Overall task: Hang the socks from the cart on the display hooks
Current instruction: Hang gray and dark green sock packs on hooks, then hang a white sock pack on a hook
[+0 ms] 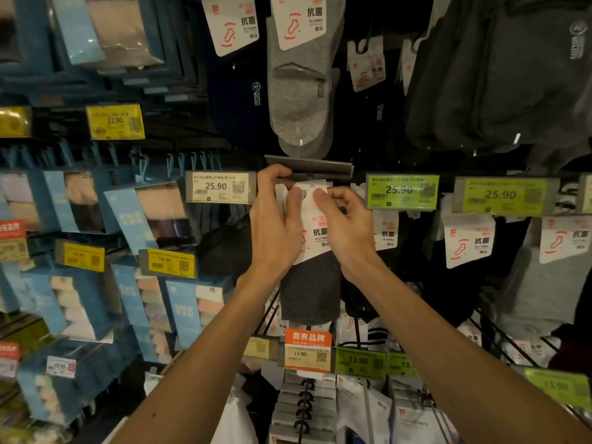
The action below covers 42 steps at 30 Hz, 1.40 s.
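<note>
The sock pack (pixel 312 283) is pinched at its card top by the left hand (pixel 275 222) and right hand (pixel 347 225), just under the price holder (pixel 309 166). If misaligned, the card could be torn or the pack dropped.

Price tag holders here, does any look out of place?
Yes. The grey holder above the left hand and right hand, which pinch a sock pack, looks flipped up and shows no label, unlike its neighbours.

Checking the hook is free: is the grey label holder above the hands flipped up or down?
Flipped up: the grey label holder shows only its blank grey face, while neighbouring price tags hang facing out.
</note>
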Each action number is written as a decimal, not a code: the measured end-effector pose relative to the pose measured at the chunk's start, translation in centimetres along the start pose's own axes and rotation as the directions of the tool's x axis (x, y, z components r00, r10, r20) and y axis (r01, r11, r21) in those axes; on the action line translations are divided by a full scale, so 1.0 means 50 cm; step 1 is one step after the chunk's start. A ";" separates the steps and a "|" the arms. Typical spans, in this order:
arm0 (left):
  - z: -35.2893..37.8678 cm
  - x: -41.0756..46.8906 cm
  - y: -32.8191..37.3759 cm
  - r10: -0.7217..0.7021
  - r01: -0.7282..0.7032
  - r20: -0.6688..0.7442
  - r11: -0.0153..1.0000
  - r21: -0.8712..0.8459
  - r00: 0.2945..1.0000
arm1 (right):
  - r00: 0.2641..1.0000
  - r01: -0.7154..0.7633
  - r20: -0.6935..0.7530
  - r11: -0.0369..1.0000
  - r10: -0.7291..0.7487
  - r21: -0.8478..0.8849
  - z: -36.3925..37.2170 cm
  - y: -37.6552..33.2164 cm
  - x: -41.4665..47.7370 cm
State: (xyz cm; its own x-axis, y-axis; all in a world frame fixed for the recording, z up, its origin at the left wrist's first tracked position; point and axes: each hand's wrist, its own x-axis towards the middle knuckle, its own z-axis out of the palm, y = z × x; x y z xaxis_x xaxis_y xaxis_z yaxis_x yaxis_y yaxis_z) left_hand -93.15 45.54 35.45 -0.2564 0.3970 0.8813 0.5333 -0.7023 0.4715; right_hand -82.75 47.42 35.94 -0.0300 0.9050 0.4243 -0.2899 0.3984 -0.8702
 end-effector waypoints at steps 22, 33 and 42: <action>0.031 -0.017 -0.100 0.168 -0.161 0.008 0.927 0.339 0.986 | 0.976 0.180 -0.047 0.906 -0.214 -0.382 -0.025 0.086 0.066; -0.041 -0.070 -0.073 0.180 -0.208 0.104 0.853 0.480 0.978 | 0.985 0.159 0.035 0.812 -0.169 -0.561 -0.089 0.075 -0.025; -0.056 -0.127 0.157 -0.003 -0.234 0.440 0.844 0.483 0.898 | 0.991 0.136 0.093 0.727 -0.099 -0.673 -0.350 0.006 -0.267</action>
State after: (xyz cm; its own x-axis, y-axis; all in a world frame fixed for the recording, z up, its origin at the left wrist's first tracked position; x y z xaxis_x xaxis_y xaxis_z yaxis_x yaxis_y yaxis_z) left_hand -89.59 35.84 33.63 0.1229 0.6187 0.7759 0.8993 -0.4002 0.1766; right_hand -65.72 38.07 25.62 -0.0894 0.8433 0.5300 0.4293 0.5128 -0.7435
